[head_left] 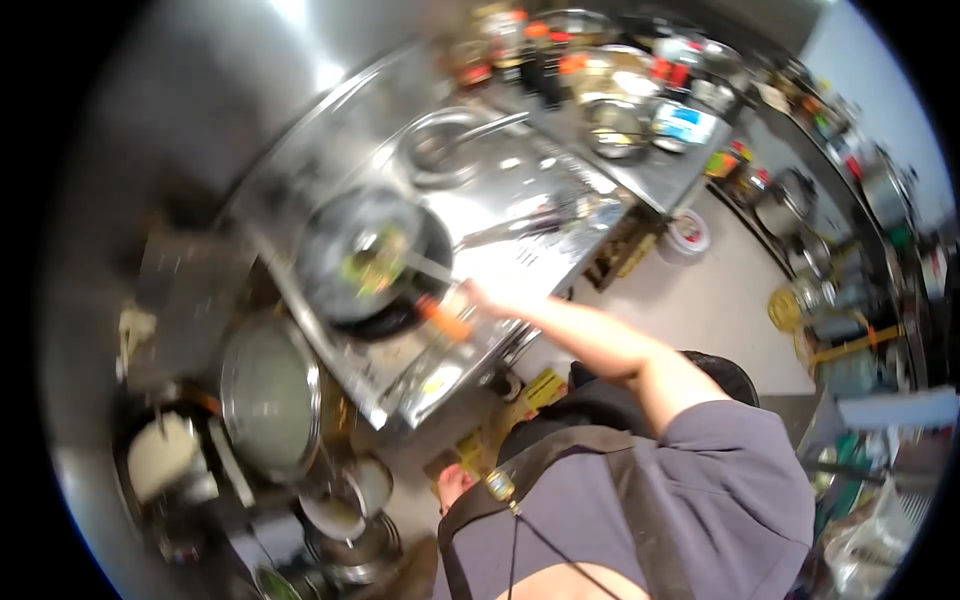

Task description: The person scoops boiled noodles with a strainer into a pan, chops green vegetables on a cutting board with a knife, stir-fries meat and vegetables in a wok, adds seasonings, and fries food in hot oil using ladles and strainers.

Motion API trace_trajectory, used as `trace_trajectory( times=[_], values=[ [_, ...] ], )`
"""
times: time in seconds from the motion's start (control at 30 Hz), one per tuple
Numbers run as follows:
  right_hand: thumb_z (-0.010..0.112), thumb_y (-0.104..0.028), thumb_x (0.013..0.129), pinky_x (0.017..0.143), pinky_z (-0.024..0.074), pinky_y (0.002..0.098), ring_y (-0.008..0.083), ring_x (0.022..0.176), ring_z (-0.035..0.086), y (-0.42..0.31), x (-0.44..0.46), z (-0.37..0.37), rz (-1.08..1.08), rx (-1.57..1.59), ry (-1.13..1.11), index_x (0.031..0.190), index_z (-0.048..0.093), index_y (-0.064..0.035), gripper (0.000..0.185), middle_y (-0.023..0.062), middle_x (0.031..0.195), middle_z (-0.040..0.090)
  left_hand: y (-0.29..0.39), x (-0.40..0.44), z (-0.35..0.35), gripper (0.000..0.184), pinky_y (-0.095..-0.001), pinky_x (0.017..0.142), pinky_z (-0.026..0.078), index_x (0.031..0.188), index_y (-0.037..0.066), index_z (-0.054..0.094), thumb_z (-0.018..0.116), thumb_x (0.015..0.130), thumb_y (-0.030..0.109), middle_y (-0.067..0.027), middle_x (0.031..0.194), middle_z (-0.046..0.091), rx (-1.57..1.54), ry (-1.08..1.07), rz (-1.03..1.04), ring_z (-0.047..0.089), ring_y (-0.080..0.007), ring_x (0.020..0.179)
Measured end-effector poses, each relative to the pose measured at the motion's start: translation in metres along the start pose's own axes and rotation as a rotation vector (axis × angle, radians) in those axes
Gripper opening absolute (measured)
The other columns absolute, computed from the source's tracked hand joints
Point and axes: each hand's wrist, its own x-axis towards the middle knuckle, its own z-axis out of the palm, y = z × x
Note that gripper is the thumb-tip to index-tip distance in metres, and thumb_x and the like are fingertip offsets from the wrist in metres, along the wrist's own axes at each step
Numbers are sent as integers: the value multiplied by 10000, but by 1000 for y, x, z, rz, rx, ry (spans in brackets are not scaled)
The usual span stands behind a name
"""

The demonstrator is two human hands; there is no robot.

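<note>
My right hand (483, 299) is closed around a long-handled cooking utensil (432, 268), whose far end lies in the wok. Blur hides whether that end is a ladle or a spatula. The dark wok (325, 225) sits on the metal stove and holds some green and reddish food (372, 264). Its orange handle (445, 320) points toward me, just below my right hand and apart from it. Low by my waist hangs my left hand (456, 486), away from the wok; its fingers are too small and blurred to read.
On the stove behind stands a round metal pan (440, 150) with a long handle. Bottles and jars (540, 60) crowd the back counter. A large pot (268, 400) of pale liquid is at left. A white tub (686, 238) stands on the floor; shelves (850, 200) line the right.
</note>
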Motion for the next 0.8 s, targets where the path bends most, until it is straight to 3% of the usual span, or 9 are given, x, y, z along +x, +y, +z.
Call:
trace_trajectory(
  times=[0.07,0.1,0.27,0.37,0.47,0.5,0.53,0.67,0.8],
  values=[
    [487,-127,793,618,482,411,303,713,612,25,13,22,-56,67,104,897,582,-20,177,156,733,611,23,31,41,246,-258,617,481,1078,-10,488,517,837,26,-75,798,589,231,-104,-73,557,-134,675],
    [513,-133,761,613,482,413,323,683,600,25,6,11,-47,58,46,883,581,-19,180,164,696,598,46,-11,101,267,-247,640,474,1106,-16,480,522,846,28,-65,812,598,440,-79,162,564,-122,722],
    [561,-187,807,786,462,385,335,933,550,83,-38,-81,-426,70,154,1189,463,-11,432,218,1087,508,79,-5,276,297,-238,691,472,1141,-14,486,542,857,55,-26,819,590,681,-355,374,557,-103,736],
    [570,-150,809,783,464,376,340,878,566,161,-70,-171,-590,379,239,1058,547,1,292,168,921,581,94,-30,392,261,-237,700,474,1102,-2,522,572,853,63,-40,899,605,528,-258,275,575,-111,772],
    [547,-148,819,719,473,346,294,833,591,258,-121,-258,-286,398,350,952,616,-64,172,135,874,612,111,-41,497,84,-257,733,473,858,-26,590,568,857,55,-75,929,604,424,-502,358,589,-129,811],
    [525,-138,825,680,482,336,285,786,601,289,-134,-291,-11,150,140,910,624,-76,144,115,842,623,118,-45,528,93,-259,738,468,805,-31,587,570,853,47,-81,928,606,480,-531,407,589,-135,819],
    [528,-124,817,644,487,340,271,709,611,322,-155,-310,88,480,292,836,626,-61,118,113,776,627,126,-50,564,124,-261,744,463,751,-35,584,572,849,40,-86,928,609,534,-556,454,589,-140,826],
    [585,-239,834,502,473,288,140,513,603,410,-226,-372,317,330,728,705,608,-31,246,89,602,607,149,-38,693,278,-277,757,450,558,-26,532,568,831,10,-132,911,633,725,-758,606,593,-214,948],
    [597,-251,824,463,425,332,273,472,546,442,-291,-409,535,134,851,625,570,-24,303,136,534,538,126,-6,816,166,-288,833,430,813,-3,653,541,868,107,-119,1022,600,834,-1183,503,559,-205,966]
  ],
)
